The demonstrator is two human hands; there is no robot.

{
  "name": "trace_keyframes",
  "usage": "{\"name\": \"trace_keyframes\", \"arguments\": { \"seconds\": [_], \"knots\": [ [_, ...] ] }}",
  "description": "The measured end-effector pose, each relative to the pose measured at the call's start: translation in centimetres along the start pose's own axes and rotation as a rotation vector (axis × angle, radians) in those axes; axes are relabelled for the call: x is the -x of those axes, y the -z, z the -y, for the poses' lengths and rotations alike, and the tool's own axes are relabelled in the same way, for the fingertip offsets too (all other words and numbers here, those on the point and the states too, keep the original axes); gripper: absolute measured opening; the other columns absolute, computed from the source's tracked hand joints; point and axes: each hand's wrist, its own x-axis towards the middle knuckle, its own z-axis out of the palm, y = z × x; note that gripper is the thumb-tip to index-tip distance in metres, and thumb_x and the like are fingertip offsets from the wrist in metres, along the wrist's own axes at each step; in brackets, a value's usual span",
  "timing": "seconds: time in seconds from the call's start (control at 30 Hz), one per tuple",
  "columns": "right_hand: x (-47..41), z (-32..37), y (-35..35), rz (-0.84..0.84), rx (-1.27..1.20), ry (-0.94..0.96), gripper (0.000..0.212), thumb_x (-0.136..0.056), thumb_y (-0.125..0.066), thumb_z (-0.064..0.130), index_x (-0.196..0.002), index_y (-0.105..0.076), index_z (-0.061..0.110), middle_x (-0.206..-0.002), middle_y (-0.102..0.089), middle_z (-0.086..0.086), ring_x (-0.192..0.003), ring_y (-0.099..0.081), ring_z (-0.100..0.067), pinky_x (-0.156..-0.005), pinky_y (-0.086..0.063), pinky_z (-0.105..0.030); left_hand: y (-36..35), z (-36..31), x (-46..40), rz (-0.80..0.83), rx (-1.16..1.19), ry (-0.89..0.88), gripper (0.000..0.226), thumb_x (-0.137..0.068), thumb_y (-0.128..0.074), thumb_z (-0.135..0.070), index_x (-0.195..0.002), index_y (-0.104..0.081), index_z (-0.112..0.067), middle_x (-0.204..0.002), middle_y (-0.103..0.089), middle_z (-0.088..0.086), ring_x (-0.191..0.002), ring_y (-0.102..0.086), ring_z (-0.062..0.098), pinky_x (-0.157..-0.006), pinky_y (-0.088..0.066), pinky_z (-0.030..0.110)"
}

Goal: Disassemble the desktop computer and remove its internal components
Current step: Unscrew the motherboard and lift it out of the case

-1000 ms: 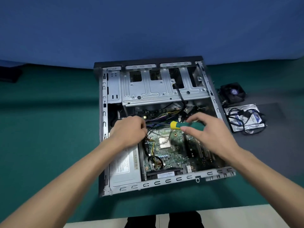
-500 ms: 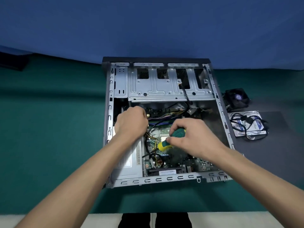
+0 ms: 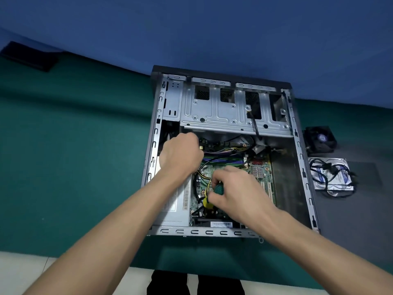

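Note:
An open desktop case [image 3: 306, 188] lies flat on the green table, its grey drive cage [image 3: 223, 116] at the far end. Inside sit the green motherboard [image 3: 261, 173] and, at the left, the silver power supply [image 3: 176, 205]. My right hand [image 3: 238, 190] grips a green and yellow screwdriver [image 3: 212, 196], its tip pointing down at the board's near left part. My left hand [image 3: 180, 154] is curled over the far end of the power supply, beside a bundle of cables [image 3: 221, 151]. What its fingers hold is hidden.
To the right of the case, a black fan [image 3: 321, 139] and a hard drive [image 3: 331, 175] with tangled black cables lie on a dark mat. A dark flat object [image 3: 29, 55] sits at the table's far left. A blue backdrop rises behind the case.
My right hand has swung the screwdriver from level over the board's middle to pointing down at its near left. The head has tilted. My left hand stays in place.

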Motion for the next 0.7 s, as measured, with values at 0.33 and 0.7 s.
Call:
{"name": "trace_keyframes", "arguments": {
  "seconds": [0.33, 0.7],
  "knots": [
    [0.6, 0.0, 0.2, -0.028, -0.022, -0.043, 0.013, -0.081, -0.059, 0.034, -0.081, -0.048, 0.027, -0.082, -0.044, 0.009, -0.075, -0.052, -0.020, -0.062, -0.037, -0.029, -0.1, 0.1, 0.1, -0.014, 0.023, 0.003, 0.018, -0.078, -0.048, -0.011, -0.080, -0.065, -0.015, -0.067, -0.050, 0.001, -0.063, -0.050, 0.027, -0.057, -0.036, 0.031],
    [1.3, 0.8, -0.1, -0.060, 0.016, -0.061, 0.014, -0.085, -0.055, 0.035, -0.089, -0.053, 0.022, -0.087, -0.045, 0.005, -0.078, -0.053, -0.024, -0.066, -0.041, -0.031, 0.0, 0.0, 0.1, -0.021, 0.026, 0.021, 0.018, -0.079, -0.048, -0.010, -0.079, -0.065, -0.015, -0.066, -0.049, 0.000, -0.063, -0.049, 0.026, -0.056, -0.035, 0.030]
  ]
}}
